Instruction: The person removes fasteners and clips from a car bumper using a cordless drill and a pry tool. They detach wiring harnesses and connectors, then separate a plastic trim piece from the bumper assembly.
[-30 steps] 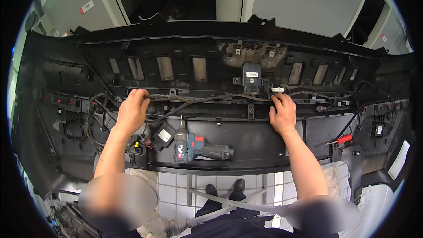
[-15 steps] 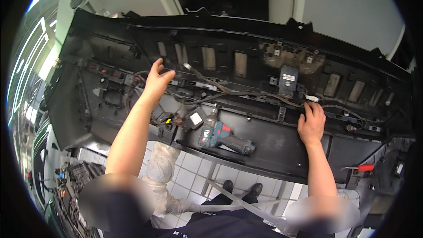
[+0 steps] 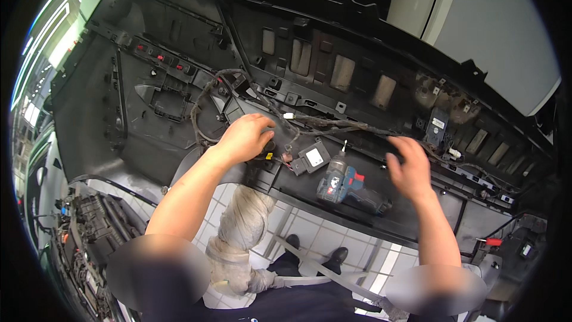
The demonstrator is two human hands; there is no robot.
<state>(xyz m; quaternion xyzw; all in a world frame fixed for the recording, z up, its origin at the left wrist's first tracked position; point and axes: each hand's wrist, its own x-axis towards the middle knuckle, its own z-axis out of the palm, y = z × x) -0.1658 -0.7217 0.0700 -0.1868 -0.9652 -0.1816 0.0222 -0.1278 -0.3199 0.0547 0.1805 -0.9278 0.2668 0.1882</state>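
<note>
A large black car bumper cover [image 3: 83,113] lies inside up in front of me, with a dark wiring harness [image 3: 342,124] running along it. My left hand [image 3: 241,139] is over the harness's left part, beside a yellow connector [image 3: 269,156]. Its fingers are bent and a little apart from the thumb, and I see nothing between them. A black module with a white label [image 3: 312,157] lies just right of that hand. My right hand [image 3: 411,167] hovers over the cover with fingers apart, holding nothing. Between my hands rests a blue and black cordless driver [image 3: 342,185].
Another black module [image 3: 436,126] and a white connector [image 3: 454,153] sit at the right of the cover. A red-handled tool [image 3: 492,242] lies at its right edge. A wrapped stand leg [image 3: 241,223] rises below. Black car parts [image 3: 98,235] stand at lower left.
My view has shifted left, so the cover appears farther right and tilted. My left hand has come down toward the yellow connector. My right hand has left the harness near the white connector.
</note>
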